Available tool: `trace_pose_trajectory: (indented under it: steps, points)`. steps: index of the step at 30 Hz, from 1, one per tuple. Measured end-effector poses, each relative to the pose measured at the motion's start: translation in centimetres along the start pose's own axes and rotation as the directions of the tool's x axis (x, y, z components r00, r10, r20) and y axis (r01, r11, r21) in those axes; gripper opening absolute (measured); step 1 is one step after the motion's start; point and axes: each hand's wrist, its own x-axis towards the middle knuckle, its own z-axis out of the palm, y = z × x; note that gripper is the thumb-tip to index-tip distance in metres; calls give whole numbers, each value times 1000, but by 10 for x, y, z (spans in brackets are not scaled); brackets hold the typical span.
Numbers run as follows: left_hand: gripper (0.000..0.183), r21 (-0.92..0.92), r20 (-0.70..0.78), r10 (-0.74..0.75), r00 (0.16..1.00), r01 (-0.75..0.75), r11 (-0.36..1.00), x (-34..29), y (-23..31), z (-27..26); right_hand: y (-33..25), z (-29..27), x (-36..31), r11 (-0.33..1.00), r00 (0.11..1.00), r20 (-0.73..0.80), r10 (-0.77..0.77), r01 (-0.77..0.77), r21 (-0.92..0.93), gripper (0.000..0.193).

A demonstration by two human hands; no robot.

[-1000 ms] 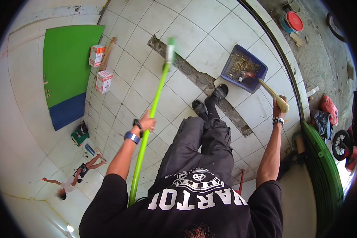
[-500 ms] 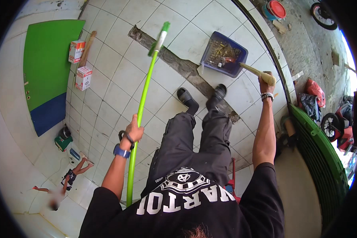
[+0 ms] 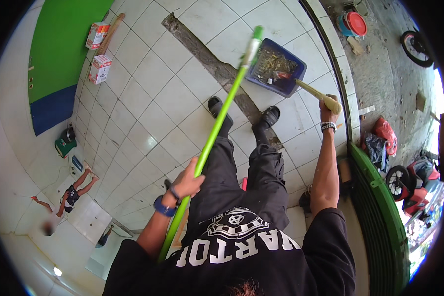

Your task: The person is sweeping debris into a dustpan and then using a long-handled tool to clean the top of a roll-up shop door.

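My left hand (image 3: 188, 182) is wrapped round the bright green pole of a broom (image 3: 221, 118). The pole slants up to the right, and its green-and-white head (image 3: 251, 49) is at the left edge of a dark blue dustpan (image 3: 281, 89); whether they touch I cannot tell. Dry debris, a small white piece and a red-and-clear wrapper (image 3: 281, 75) lie in the pan. My right hand (image 3: 329, 111) grips the end of the pan's long pale handle (image 3: 311, 90), at its right side. Both feet stand on white tiles close below the pan.
A rough strip of broken floor (image 3: 202, 52) runs diagonally through the tiles. Two cartons (image 3: 100, 69) stand by the green-and-blue door (image 3: 69, 44). To the right are a dark floor track, a green metal shutter (image 3: 377, 197), bags (image 3: 386, 135) and a motorbike. Another person (image 3: 71, 195) is at far left.
The broom has swung right, bringing its head from over the bare tiles to beside the dustpan. My left hand has moved right with it. My right hand keeps its hold on the handle.
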Motion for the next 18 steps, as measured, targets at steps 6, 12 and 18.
trace_pose_trajectory:
  steps: [6, 12, 18]
  points:
    - [47, 1, -307, -47, 950, 50, 999, 39, -65, 5, 16, -26, 11, 999, 998, 35, -53, 53, -4, 24]
    - [51, -362, -8, 8, 1000, -10, 932, 78, -5, 45, 18, -20, 17, 994, 994, 19, -106, 105, 37, 23]
    - [53, -103, -178, -56, 982, 38, 994, 22, -20, 52, 33, -28, 10, 991, 993, 24, -117, 118, -68, 24]
